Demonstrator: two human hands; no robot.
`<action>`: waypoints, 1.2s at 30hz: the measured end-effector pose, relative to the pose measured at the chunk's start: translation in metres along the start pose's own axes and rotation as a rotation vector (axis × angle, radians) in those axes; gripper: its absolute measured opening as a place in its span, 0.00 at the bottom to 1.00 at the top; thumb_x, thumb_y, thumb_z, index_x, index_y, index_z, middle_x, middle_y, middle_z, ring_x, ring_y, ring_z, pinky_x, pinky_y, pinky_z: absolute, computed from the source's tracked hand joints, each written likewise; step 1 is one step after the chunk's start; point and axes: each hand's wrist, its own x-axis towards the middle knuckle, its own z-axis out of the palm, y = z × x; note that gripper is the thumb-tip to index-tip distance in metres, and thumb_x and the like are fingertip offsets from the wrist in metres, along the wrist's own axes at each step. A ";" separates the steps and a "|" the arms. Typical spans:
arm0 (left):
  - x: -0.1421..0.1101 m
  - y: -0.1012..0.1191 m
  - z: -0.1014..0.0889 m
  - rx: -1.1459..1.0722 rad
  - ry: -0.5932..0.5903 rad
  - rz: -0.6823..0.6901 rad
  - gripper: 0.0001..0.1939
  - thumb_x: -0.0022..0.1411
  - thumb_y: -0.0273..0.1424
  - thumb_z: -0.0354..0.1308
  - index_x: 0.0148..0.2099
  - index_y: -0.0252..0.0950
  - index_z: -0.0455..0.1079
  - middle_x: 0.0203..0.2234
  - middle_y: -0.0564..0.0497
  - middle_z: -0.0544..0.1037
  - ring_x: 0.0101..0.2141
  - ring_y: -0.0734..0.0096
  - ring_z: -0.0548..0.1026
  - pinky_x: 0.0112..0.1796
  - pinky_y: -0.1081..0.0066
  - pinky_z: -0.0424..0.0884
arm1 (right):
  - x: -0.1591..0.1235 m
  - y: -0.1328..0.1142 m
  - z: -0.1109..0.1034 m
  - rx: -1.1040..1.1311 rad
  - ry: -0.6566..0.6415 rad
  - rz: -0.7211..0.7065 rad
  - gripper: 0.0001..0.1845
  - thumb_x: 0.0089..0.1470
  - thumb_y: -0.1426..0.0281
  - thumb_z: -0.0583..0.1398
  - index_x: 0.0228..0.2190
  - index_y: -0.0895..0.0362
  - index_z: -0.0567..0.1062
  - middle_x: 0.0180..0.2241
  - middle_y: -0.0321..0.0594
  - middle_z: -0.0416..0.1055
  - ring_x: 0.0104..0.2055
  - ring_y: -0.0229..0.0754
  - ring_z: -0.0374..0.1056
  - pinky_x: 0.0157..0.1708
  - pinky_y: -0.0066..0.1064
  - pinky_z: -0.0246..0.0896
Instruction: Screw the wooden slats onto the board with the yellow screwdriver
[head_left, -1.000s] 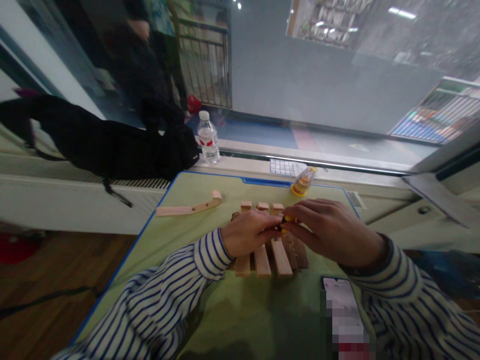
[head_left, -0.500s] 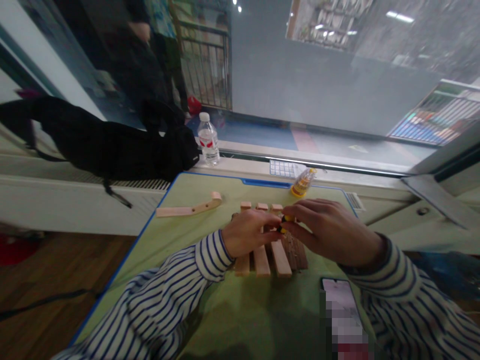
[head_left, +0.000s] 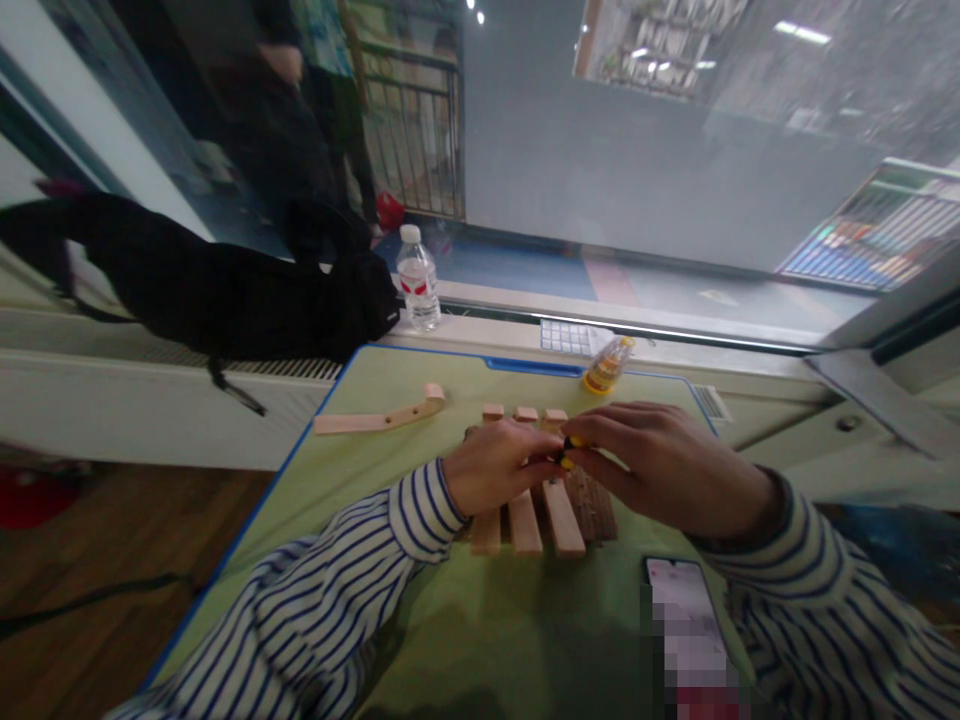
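Both my hands meet over a small wooden slat assembly [head_left: 536, 520] lying on the green mat [head_left: 420, 600]. My right hand [head_left: 660, 465] curls its fingers round a small yellow and black tool [head_left: 570, 445], which shows only between the fingertips. My left hand [head_left: 499, 465] is closed too, pinching at the tool's tip on the slats; what it pinches is hidden. Three light slats stick out above and below my hands. A darker wooden piece [head_left: 592, 500] lies against their right side.
A curved wooden piece [head_left: 379, 415] lies at the mat's far left. A small yellow-capped bottle [head_left: 606, 365] stands at the far edge. On the sill behind are a water bottle [head_left: 418, 277] and a black bag [head_left: 210, 285]. A phone [head_left: 686, 620] lies near right.
Almost nothing has moved. Both hands stay closed over the slats, with only slight shifts of the fingers around the tool.
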 end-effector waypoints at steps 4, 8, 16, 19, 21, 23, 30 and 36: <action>0.000 0.000 0.000 0.005 -0.012 0.005 0.08 0.63 0.32 0.51 0.39 0.35 0.70 0.30 0.53 0.75 0.33 0.74 0.72 0.34 0.76 0.64 | -0.001 0.000 0.001 -0.010 0.009 0.007 0.14 0.60 0.66 0.50 0.42 0.58 0.71 0.35 0.44 0.74 0.37 0.40 0.69 0.37 0.32 0.60; 0.000 0.001 0.001 -0.001 -0.015 0.017 0.08 0.64 0.31 0.50 0.39 0.35 0.69 0.30 0.52 0.74 0.34 0.73 0.72 0.35 0.76 0.64 | -0.003 0.000 0.003 -0.029 0.028 0.016 0.14 0.60 0.66 0.50 0.41 0.58 0.71 0.34 0.44 0.74 0.36 0.40 0.69 0.37 0.32 0.60; 0.002 0.002 0.000 -0.031 -0.020 0.050 0.08 0.65 0.30 0.48 0.40 0.35 0.68 0.31 0.52 0.74 0.34 0.74 0.71 0.35 0.75 0.64 | -0.005 0.000 0.004 -0.036 0.057 0.036 0.14 0.60 0.64 0.50 0.38 0.58 0.71 0.33 0.43 0.74 0.36 0.40 0.69 0.37 0.33 0.60; 0.001 0.003 0.000 -0.020 0.002 0.028 0.08 0.63 0.32 0.51 0.41 0.35 0.69 0.31 0.52 0.74 0.34 0.73 0.71 0.35 0.75 0.64 | -0.004 0.000 0.004 -0.035 0.048 0.041 0.14 0.60 0.64 0.50 0.37 0.58 0.71 0.33 0.43 0.74 0.36 0.40 0.69 0.36 0.33 0.61; 0.001 0.004 0.000 -0.008 0.029 0.008 0.09 0.61 0.34 0.54 0.42 0.36 0.69 0.32 0.52 0.74 0.34 0.72 0.71 0.36 0.74 0.64 | -0.004 -0.001 0.003 -0.039 0.047 0.043 0.13 0.59 0.64 0.51 0.37 0.58 0.71 0.33 0.43 0.74 0.36 0.40 0.69 0.36 0.33 0.61; 0.001 0.004 0.001 0.000 0.047 -0.005 0.10 0.59 0.34 0.57 0.42 0.36 0.69 0.32 0.52 0.74 0.34 0.72 0.71 0.35 0.74 0.63 | -0.004 -0.001 0.003 -0.039 0.046 0.044 0.13 0.59 0.65 0.51 0.37 0.58 0.71 0.33 0.42 0.74 0.36 0.40 0.69 0.36 0.33 0.61; -0.001 0.001 0.002 0.027 0.011 -0.036 0.10 0.62 0.36 0.54 0.40 0.36 0.70 0.31 0.52 0.75 0.33 0.73 0.71 0.33 0.75 0.62 | -0.003 -0.001 0.002 -0.007 0.028 0.002 0.14 0.58 0.64 0.52 0.44 0.55 0.68 0.42 0.42 0.72 0.41 0.41 0.69 0.39 0.33 0.63; -0.002 -0.001 0.003 0.038 -0.001 -0.005 0.09 0.62 0.35 0.53 0.40 0.36 0.70 0.31 0.53 0.75 0.33 0.74 0.71 0.33 0.76 0.62 | -0.002 0.000 0.002 0.019 -0.021 -0.033 0.12 0.59 0.68 0.51 0.43 0.55 0.69 0.42 0.40 0.72 0.43 0.40 0.68 0.42 0.33 0.62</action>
